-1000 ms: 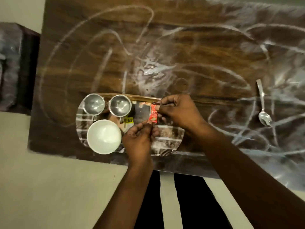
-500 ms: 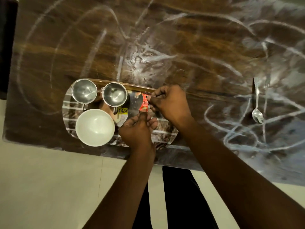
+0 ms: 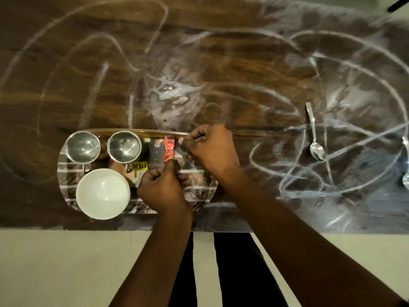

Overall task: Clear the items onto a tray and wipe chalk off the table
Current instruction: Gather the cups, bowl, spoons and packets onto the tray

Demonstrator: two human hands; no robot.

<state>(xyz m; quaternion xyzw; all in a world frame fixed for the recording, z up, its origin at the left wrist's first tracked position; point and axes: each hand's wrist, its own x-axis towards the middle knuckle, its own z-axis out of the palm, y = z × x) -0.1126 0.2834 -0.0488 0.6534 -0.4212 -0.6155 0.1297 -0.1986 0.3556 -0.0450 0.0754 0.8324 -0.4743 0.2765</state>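
Since a moment ago I've lowered the red sachet (image 3: 168, 150) over the tray (image 3: 132, 131), my left hand (image 3: 163, 187) and right hand (image 3: 210, 149) both pinching it; the spoon (image 3: 315, 138) waits far right.

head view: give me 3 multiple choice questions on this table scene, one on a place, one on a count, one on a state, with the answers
1. Where is the spoon?
A. on the tray
B. on the bare table, right of the tray
C. in the bowl

2. How many steel cups stand on the tray?
A. one
B. two
C. four

3. What state is the red sachet in?
A. pinched between both hands
B. lying flat alone
C. inside a cup

Answers:
1 B, it lies on chalked wood away from the tray.
2 B, one cup and another sit side by side.
3 A, the left hand grips its bottom and the right hand is at its top.
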